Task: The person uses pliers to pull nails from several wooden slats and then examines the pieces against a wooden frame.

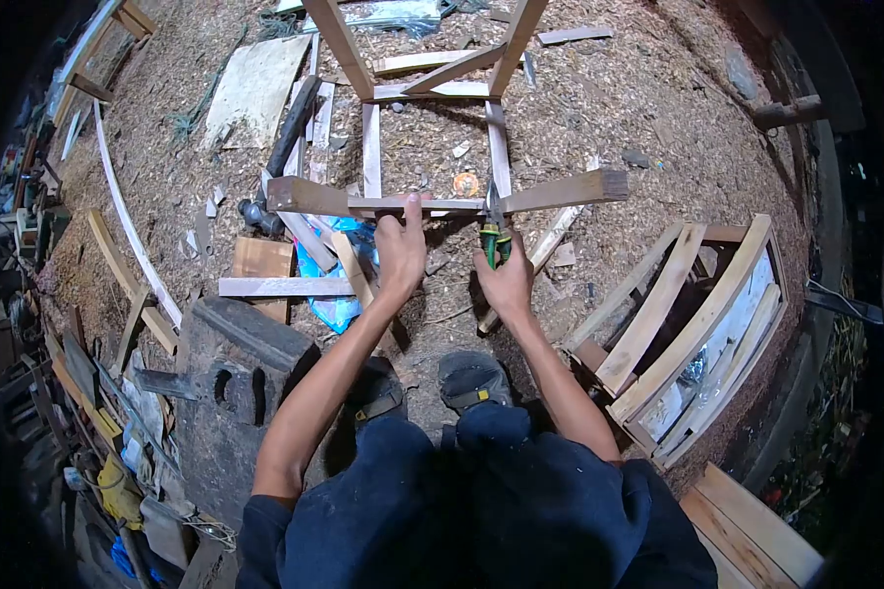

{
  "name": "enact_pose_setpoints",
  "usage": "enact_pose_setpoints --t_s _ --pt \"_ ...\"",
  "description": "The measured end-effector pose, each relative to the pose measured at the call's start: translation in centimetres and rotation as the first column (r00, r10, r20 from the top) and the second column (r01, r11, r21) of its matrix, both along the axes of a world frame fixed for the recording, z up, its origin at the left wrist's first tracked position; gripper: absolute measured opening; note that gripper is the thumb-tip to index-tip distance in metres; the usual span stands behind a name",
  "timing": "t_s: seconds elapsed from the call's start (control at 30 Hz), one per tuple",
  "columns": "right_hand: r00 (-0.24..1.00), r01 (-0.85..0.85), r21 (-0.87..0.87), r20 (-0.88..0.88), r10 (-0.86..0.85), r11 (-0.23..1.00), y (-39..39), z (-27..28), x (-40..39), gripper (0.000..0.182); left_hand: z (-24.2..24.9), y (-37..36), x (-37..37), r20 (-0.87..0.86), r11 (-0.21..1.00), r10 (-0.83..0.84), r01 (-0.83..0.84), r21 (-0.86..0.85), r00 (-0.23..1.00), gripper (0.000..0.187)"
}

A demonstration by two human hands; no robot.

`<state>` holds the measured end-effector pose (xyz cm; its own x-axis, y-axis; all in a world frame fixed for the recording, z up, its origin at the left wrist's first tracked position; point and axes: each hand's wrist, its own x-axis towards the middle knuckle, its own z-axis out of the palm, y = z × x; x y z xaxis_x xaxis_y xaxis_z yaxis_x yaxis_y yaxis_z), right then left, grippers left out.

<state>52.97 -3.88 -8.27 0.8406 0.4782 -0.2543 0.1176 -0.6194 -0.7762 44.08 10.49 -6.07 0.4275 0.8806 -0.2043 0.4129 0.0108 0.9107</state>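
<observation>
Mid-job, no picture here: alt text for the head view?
A person's right hand holds a green-handled pliers-like tool at a corner of a wooden frame, the left hand at its near rail. Wood chips cover the ground; a slatted wooden piece lies to the right.

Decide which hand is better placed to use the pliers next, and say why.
Probably the right hand: it holds the green-handled pliers, whereas the left hand is at the wooden rail.
</observation>
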Motion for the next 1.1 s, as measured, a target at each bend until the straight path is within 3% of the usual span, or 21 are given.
enact_pose_setpoints --t_s 0.07,0.27,0.33,0.47,0.57,0.67,0.77,0.87,0.93,1.0,1.07,1.1 --pt "1.000 -0.007 0.018 0.007 0.007 1.000 0.0 -0.1 0.1 0.045 -0.2 0.1 0.0 -0.025 1.000 -0.013 0.012 -0.003 1.000 0.044" --pt "0.996 -0.024 -0.049 -0.092 0.019 0.999 0.2 0.1 0.1 0.046 -1.6 -0.1 0.2 0.108 0.989 0.025 -0.041 0.144 0.994 0.042" --pt "0.999 -0.009 -0.004 -0.045 0.008 1.000 0.2 -0.4 -0.3 0.048 -0.2 0.0 0.1 -0.050 1.000 -0.001 0.001 0.000 0.999 0.041" --pt "0.998 0.011 0.036 0.056 -0.013 0.999 0.3 -1.9 -1.1 0.054 -1.7 -0.4 0.2 0.090 0.997 0.052 -0.057 0.056 0.995 0.040" --pt "1.000 -0.021 -0.003 -0.021 0.021 1.000 0.8 -1.1 -0.6 0.055 -1.3 -0.3 0.1 0.094 0.995 0.044 -0.052 0.088 0.995 0.040" --pt "0.993 -0.069 -0.076 -0.103 0.061 0.995 1.2 0.7 -0.5 0.056 -0.4 -0.3 0.2 0.006 1.000 0.027 -0.027 -0.004 1.000 0.039" --pt "1.000 -0.027 0.032 0.009 0.027 0.999 1.4 0.9 -0.9 0.056 -1.0 -0.4 0.3 0.025 0.999 0.044 -0.044 -0.003 0.999 0.038" --pt "0.990 -0.002 0.153 0.136 -0.019 0.988 1.7 1.0 -0.9 0.054 -1.4 -0.4 0.5 0.156 0.985 0.082 -0.104 0.135 0.984 0.037" --pt "0.987 -0.119 -0.199 -0.129 0.094 0.973 1.8 0.8 -0.2 0.043 0.0 -0.5 0.4 -0.018 0.998 0.060 -0.060 -0.002 0.998 0.038" --pt "0.987 -0.129 -0.216 -0.122 0.105 0.968 1.5 0.1 0.2 0.037 -0.1 -0.3 0.5 0.022 0.997 0.074 -0.074 0.009 0.997 0.038" --pt "0.994 -0.092 -0.134 -0.066 0.084 0.987 1.5 0.2 0.2 0.036 -0.3 -0.3 0.4 0.007 0.998 0.063 -0.063 0.007 0.998 0.039" --pt "0.998 -0.050 0.109 0.043 0.045 0.993 1.9 0.6 -0.3 0.037 -0.4 -0.3 0.4 0.003 0.998 0.067 -0.067 0.006 0.998 0.039"
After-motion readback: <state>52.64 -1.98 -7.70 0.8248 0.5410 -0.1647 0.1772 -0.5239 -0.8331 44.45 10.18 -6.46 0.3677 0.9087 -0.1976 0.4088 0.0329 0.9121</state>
